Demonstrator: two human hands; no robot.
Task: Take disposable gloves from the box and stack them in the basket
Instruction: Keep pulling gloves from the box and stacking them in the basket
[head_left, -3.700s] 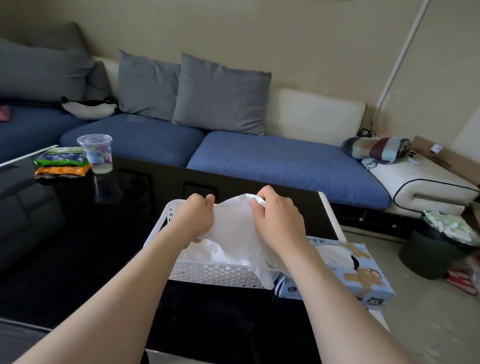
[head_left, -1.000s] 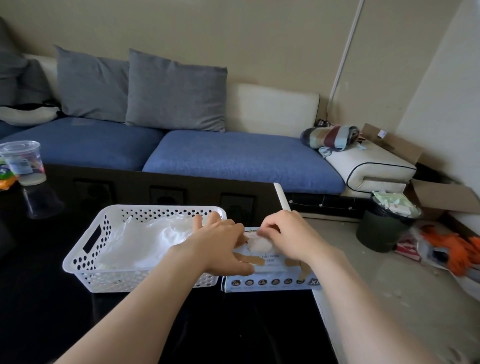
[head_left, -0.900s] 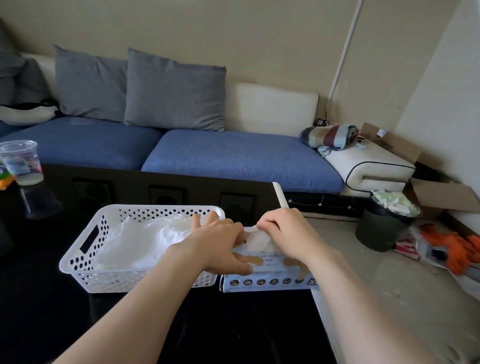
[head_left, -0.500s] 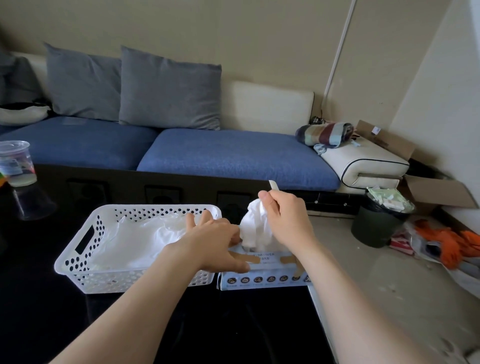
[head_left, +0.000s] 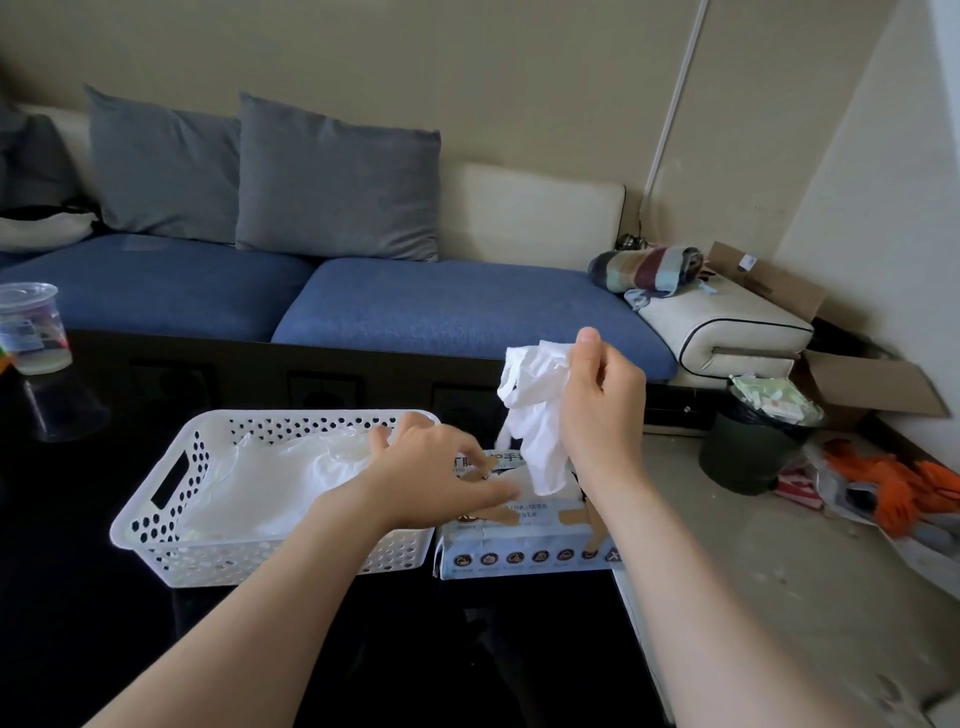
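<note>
In the basket (head_left: 249, 561), white gloves (head_left: 270, 480)

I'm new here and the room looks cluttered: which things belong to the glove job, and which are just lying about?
In use: glove, pinched by the right hand; box under the left hand; basket with gloves in it.
Lying about: cup, cushions, rolled blanket, bin.
</note>
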